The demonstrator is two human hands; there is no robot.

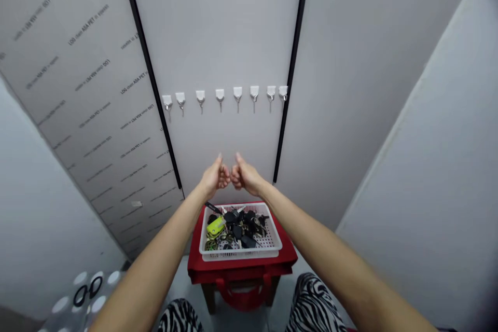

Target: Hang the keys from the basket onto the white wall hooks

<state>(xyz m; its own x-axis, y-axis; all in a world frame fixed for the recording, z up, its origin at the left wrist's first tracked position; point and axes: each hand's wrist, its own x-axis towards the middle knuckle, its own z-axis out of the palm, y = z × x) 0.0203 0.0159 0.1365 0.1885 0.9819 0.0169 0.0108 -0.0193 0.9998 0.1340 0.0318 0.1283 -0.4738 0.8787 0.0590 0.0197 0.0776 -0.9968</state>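
Note:
My left hand (216,175) and my right hand (245,175) are held up side by side, close together, fingers curled in and thumbs pointing up. Nothing shows in either one. Just below them a white plastic basket (241,254) holds a pile of keys (238,232), many with black heads. Among these lie a yellow-green tag (216,226) and a black strap (212,208) that hangs over the basket's rim. Beyond my hands, a row of several white adhesive hooks (237,92) runs across the white panel (223,26).
Under the basket is a stool covered with a red cloth bag (241,271), its handle loop hanging in front. Two black strips (294,57) edge the panel. At lower left, scissors (87,291) rest on several white-capped bottles (60,305). Zebra-patterned knees (313,303) flank the stool.

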